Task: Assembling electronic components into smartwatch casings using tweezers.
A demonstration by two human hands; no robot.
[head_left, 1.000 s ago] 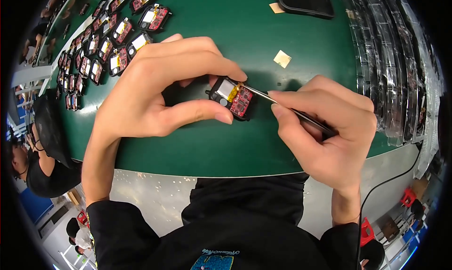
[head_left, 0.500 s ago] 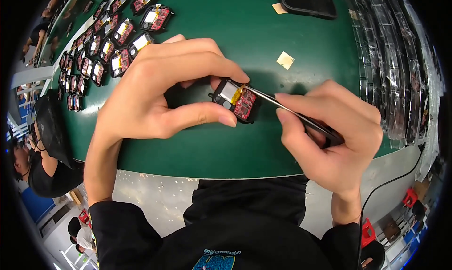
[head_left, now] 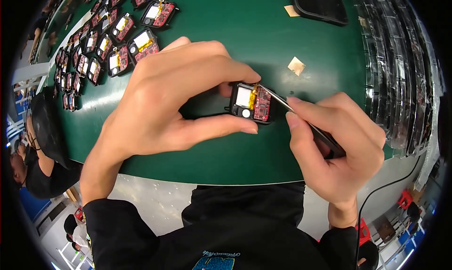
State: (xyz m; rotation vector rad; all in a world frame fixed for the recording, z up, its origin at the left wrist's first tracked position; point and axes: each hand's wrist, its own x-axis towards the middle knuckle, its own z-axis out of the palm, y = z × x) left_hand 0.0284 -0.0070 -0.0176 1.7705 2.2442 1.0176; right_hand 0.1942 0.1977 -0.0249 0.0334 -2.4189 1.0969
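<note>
My left hand (head_left: 165, 93) grips a small black device housing (head_left: 234, 111) between thumb and fingers, over the green table. Inside the housing lie a silver-white battery cell (head_left: 244, 96), yellow tape (head_left: 253, 97) and a red circuit board (head_left: 262, 104). A round pale part sits below the cell. My right hand (head_left: 341, 145) is closed around dark tweezers (head_left: 301, 114). Their thin tips meet the top edge of the housing, close to the yellow tape and my left fingertip. Whether the tips pinch anything is too small to tell.
Many similar open housings (head_left: 123, 27) stand in rows at the far left. A black tray-like object (head_left: 320, 4) and small tan squares (head_left: 296, 66) lie beyond my hands. Stacked clear plastic trays (head_left: 395, 67) line the table's right side. Another person (head_left: 47, 171) sits at the left.
The housing and both hands appear a little further right in view, and the housing has turned more upright. The tweezers' tips stay at its top edge.
</note>
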